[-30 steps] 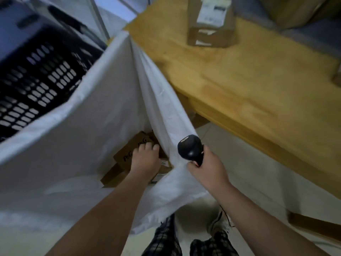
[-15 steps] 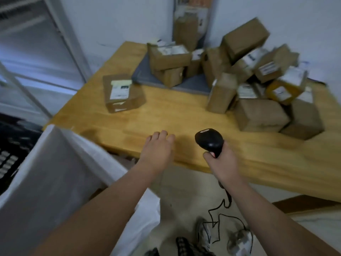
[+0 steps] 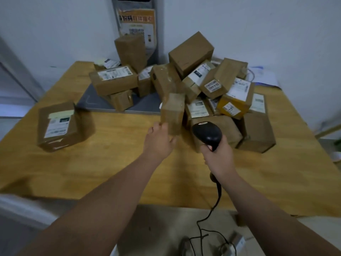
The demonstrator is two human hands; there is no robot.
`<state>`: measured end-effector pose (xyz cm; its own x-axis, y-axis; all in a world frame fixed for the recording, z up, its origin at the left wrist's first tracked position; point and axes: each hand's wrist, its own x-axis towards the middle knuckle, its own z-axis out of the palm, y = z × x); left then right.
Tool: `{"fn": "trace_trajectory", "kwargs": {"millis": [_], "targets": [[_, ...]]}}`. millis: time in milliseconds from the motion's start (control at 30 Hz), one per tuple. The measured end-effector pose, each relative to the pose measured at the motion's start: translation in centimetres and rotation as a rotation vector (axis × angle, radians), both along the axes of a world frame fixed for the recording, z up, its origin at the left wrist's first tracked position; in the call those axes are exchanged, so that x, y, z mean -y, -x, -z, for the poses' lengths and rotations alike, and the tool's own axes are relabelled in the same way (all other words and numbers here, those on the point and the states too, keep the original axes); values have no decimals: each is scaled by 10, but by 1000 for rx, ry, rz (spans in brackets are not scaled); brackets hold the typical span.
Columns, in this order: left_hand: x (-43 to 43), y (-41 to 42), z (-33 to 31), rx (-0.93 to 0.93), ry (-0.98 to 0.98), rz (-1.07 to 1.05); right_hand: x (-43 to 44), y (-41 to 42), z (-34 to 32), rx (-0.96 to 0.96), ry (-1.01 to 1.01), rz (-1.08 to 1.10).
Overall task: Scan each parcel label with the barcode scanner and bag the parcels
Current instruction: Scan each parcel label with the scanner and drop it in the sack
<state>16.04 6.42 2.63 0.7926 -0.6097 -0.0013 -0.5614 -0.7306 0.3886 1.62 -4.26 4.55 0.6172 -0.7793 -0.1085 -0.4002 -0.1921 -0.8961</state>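
Observation:
A heap of brown cardboard parcels (image 3: 203, 80) with white labels covers the back of the wooden table (image 3: 110, 163). My left hand (image 3: 158, 141) is stretched out with spread fingers at the lower left edge of a small upright parcel (image 3: 173, 111) at the front of the heap; no firm hold shows. To its right, my right hand (image 3: 217, 156) grips the handle of the black barcode scanner (image 3: 207, 133), whose head faces the heap. A single labelled parcel (image 3: 59, 124) lies apart at the left of the table.
A grey mat (image 3: 145, 106) lies under part of the heap. The scanner's black cable (image 3: 217, 198) hangs down to the floor between my arms. A white edge of the bag (image 3: 20, 206) shows at the lower left. White walls close off the back.
The view swung up from the white bag to the table. My left hand left the bag, crossed the table edge and now reaches the small upright parcel. My right hand kept the scanner and moved forward.

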Motion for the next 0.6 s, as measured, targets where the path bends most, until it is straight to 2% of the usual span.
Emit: {"fn": "trace_trajectory", "kwargs": {"millis": [167, 400, 500, 600], "targets": [[50, -46, 3, -190, 123, -287, 39, -14, 8, 7, -100, 28], [101, -80, -10, -235, -67, -296, 74, -34, 10, 28, -149, 10], [96, -71, -8, -151, -73, -251, 78, -37, 15, 24, -182, -16], [59, -47, 5, 144, -76, -18, 78, -36, 19, 34, -210, -42]]}}
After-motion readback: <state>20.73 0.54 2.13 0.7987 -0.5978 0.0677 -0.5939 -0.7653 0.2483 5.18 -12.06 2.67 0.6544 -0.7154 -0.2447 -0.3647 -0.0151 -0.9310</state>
